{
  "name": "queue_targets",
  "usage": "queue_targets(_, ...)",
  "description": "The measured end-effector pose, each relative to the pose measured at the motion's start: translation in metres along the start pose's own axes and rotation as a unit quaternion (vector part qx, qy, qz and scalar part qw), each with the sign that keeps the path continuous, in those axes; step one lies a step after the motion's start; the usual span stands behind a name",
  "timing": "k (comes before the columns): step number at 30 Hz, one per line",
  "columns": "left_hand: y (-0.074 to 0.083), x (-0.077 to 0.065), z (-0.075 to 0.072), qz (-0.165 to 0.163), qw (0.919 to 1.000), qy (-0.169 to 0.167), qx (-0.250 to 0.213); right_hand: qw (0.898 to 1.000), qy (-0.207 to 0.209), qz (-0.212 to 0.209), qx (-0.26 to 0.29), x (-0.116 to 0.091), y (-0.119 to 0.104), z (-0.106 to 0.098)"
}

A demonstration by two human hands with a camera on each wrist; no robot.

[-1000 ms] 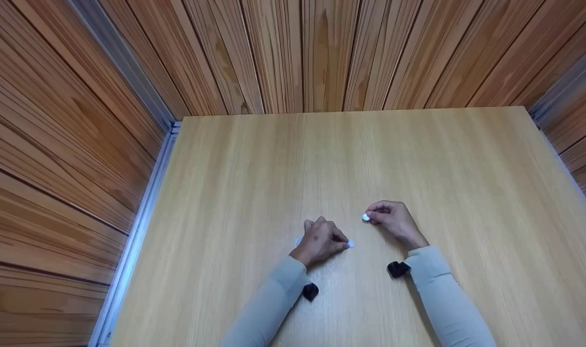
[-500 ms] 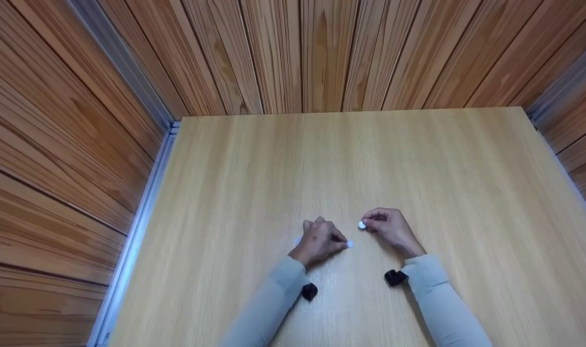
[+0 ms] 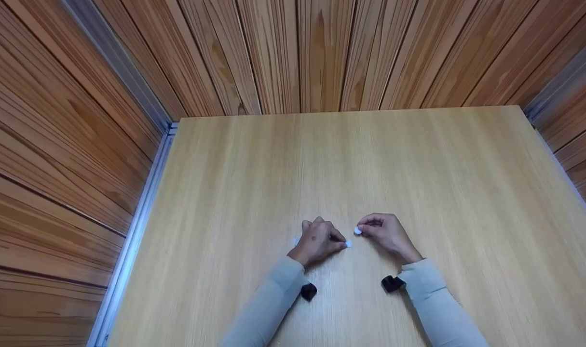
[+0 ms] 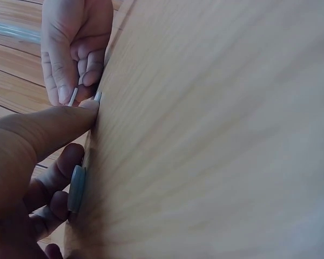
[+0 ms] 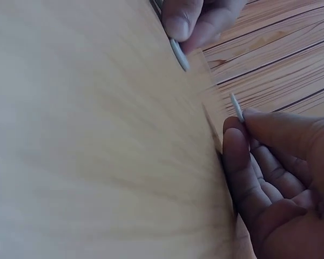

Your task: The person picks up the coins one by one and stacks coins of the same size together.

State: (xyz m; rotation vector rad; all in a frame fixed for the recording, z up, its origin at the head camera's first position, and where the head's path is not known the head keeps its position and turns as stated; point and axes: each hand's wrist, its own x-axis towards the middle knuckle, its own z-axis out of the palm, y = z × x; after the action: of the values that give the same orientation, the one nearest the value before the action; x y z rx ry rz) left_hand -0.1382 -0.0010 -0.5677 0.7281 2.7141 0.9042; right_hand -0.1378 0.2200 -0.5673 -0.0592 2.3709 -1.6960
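Between thumb and finger, my left hand pinches a small white disc lying at the tabletop. The same disc shows edge-on in the right wrist view. A thicker, pale round piece sits on the table by the other fingers of my left hand; in the head view it is mostly hidden behind that hand. My right hand pinches another thin white disc by its edge, a little above the wood. The two pinched discs are close together but apart.
The wooden table spreads around both hands. Plank walls rise behind it and at the sides, with a metal rail along the left edge. Small black cameras are worn on the wrists.
My right hand has moved left and nearer to me with its white disc, closing in on the disc under my left hand. The left hand has stayed in place.
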Motion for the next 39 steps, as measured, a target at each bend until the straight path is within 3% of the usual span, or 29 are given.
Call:
queue_targets(13, 0.001, -0.001, -0.002, -0.008, 1.0, -0.004, -0.004, 0.999, 0.009, 0.008, -0.035, -0.007, -0.004, 0.01)
queue_targets(29, 0.001, -0.002, -0.002, 0.007, 1.0, 0.006, -0.004, 0.999, -0.001, -0.011, -0.032, -0.014, -0.003, 0.015)
queue_targets(39, 0.001, -0.002, -0.001, 0.012, 0.9998, 0.013, 0.001, 0.996, 0.041, -0.025, -0.08, -0.017, -0.005, 0.025)
